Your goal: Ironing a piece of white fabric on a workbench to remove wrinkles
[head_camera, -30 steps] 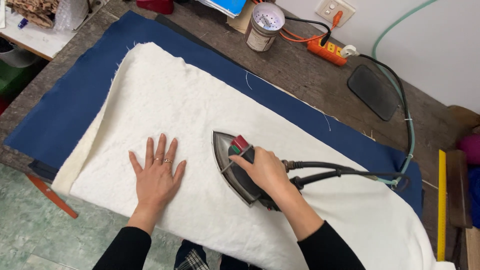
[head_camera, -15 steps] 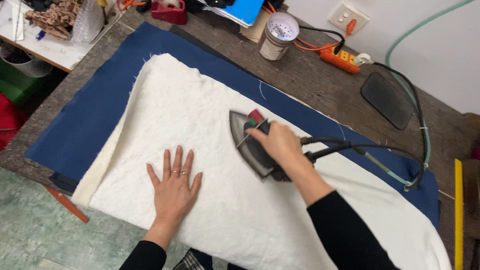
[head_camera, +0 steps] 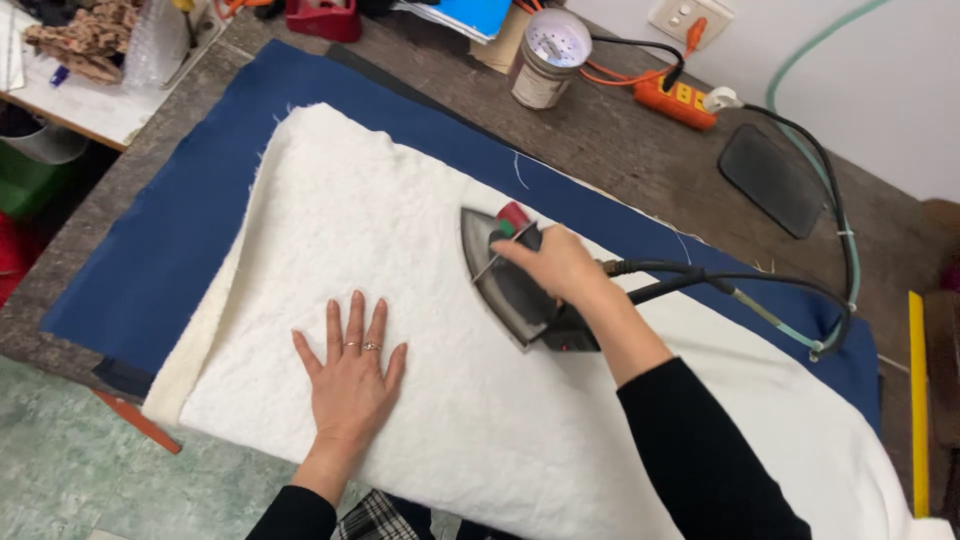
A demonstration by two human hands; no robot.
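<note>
Right hand (head_camera: pixel 555 265) gripping iron (head_camera: pixel 510 285), left hand (head_camera: pixel 350 375) flat on white fabric (head_camera: pixel 400 200)

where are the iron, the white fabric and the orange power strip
iron (head_camera: pixel 492 262): head view, on its grey body ahead of the hand
white fabric (head_camera: pixel 370 210): head view, on its bare upper left part
orange power strip (head_camera: pixel 680 103): head view, on its top face

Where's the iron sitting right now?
In the head view the iron sits centre-right on the white fabric, gripped by the right hand, with the left hand flat on the fabric to its lower left.
</note>
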